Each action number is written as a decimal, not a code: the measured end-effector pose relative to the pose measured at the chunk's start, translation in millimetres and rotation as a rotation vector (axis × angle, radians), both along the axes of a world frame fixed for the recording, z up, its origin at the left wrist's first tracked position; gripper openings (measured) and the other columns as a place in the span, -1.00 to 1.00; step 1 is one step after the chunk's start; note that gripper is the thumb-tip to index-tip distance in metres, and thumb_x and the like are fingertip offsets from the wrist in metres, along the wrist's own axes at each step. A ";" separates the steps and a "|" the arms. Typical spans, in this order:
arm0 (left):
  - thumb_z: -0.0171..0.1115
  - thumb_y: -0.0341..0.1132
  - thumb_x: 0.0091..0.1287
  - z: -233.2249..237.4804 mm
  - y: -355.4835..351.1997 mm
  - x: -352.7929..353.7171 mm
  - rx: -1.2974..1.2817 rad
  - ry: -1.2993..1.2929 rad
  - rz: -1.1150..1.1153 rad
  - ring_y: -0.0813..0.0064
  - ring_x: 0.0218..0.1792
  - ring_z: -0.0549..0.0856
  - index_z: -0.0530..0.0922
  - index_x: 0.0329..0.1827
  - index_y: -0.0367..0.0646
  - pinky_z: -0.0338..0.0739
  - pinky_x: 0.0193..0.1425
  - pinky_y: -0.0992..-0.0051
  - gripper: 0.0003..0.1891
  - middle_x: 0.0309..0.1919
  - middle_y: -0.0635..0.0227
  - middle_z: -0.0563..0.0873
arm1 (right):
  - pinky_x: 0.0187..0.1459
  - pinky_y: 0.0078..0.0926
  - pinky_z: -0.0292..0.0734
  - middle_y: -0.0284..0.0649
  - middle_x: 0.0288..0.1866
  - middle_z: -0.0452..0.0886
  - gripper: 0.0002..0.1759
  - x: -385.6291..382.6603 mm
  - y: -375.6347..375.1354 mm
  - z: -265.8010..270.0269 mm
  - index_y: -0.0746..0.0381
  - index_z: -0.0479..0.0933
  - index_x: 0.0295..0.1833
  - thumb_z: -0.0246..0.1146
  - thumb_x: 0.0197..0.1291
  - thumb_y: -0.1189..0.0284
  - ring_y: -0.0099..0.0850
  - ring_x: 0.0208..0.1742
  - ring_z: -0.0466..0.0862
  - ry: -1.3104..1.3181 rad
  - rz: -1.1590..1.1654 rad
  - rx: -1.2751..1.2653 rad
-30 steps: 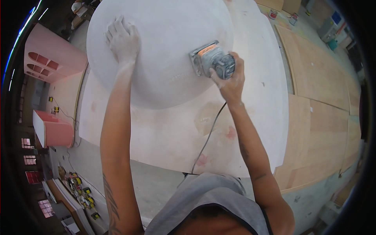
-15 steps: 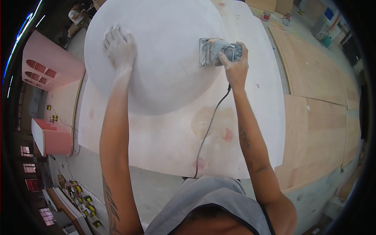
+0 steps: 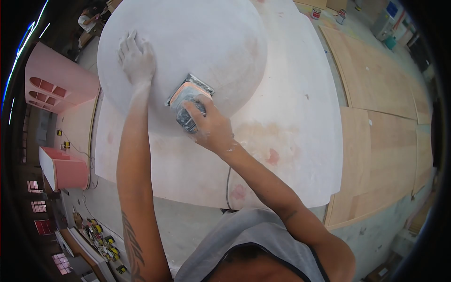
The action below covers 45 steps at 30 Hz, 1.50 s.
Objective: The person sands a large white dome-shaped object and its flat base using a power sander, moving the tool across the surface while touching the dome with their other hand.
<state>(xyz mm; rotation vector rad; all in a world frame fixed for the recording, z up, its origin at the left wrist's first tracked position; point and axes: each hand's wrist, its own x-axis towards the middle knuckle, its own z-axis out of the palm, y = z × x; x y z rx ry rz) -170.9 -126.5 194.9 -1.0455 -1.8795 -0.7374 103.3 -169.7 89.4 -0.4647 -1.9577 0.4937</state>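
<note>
A large rounded white dome [image 3: 188, 42] rests on a pale board [image 3: 310, 141] marked with pinkish and tan patches. My right hand [image 3: 209, 124] is wrapped round a dusty electric sander [image 3: 189, 97], whose flat pad lies against the dome's lower middle. The sander's dark cord [image 3: 228, 185] shows below my right forearm and runs down towards my body. Powder coats my left hand [image 3: 136, 58], which lies on the dome's upper left with its fingers apart and holds nothing.
Plywood sheets [image 3: 376, 155] lie on the right. Two cans [image 3: 316, 13] stand at the upper right. Pink curved furniture [image 3: 61, 80] is on the left, above several power tools [image 3: 101, 239]. Another person [image 3: 87, 21] is at the upper left.
My right hand and the sander have moved left and down, from the dome's right edge to its lower middle, and the sander has turned. My left hand remains on the dome.
</note>
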 end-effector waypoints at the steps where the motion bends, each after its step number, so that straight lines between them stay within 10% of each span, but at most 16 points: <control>1: 0.13 -0.10 0.63 -0.5 -5.4 -2.8 -0.007 0.010 -0.021 0.05 0.63 0.44 0.53 0.57 0.01 0.25 0.73 0.05 -0.50 0.59 0.17 0.54 | -0.20 -0.15 0.79 -0.14 0.32 0.58 -0.10 3.4 -1.3 -0.4 -0.04 0.55 0.43 0.74 -0.11 0.35 -0.09 -0.01 0.82 0.001 0.004 -0.029; 11: 0.13 -0.10 0.62 -3.8 6.6 4.6 0.015 -0.055 0.015 0.03 0.61 0.45 0.53 0.56 0.01 0.26 0.71 0.02 -0.50 0.59 0.17 0.54 | 0.04 -0.15 0.78 -0.06 0.21 0.62 -0.13 69.2 135.8 -12.2 0.15 0.50 0.45 0.70 0.00 0.35 -0.03 0.04 0.79 0.211 -0.086 -0.059; 19: 0.16 -0.11 0.55 -0.3 16.1 1.5 0.014 -0.041 0.031 0.01 0.58 0.46 0.56 0.50 -0.01 0.22 0.71 -0.02 -0.50 0.56 0.18 0.55 | 0.20 -0.25 0.71 -0.03 0.12 0.79 -0.15 87.8 224.9 -3.8 0.27 0.47 0.47 0.69 0.12 0.28 -0.22 0.11 0.81 0.231 -0.185 -0.622; 45: 0.14 -0.04 0.64 -2.3 3.8 -10.0 -0.010 0.005 -0.059 0.12 0.66 0.42 0.55 0.57 0.08 0.23 0.75 0.04 -0.50 0.63 0.27 0.52 | -0.30 -0.23 0.76 -0.18 0.35 0.60 -0.10 -7.1 -1.0 -11.4 -0.10 0.59 0.46 0.67 -0.12 0.39 -0.15 -0.05 0.83 0.059 -0.112 -0.030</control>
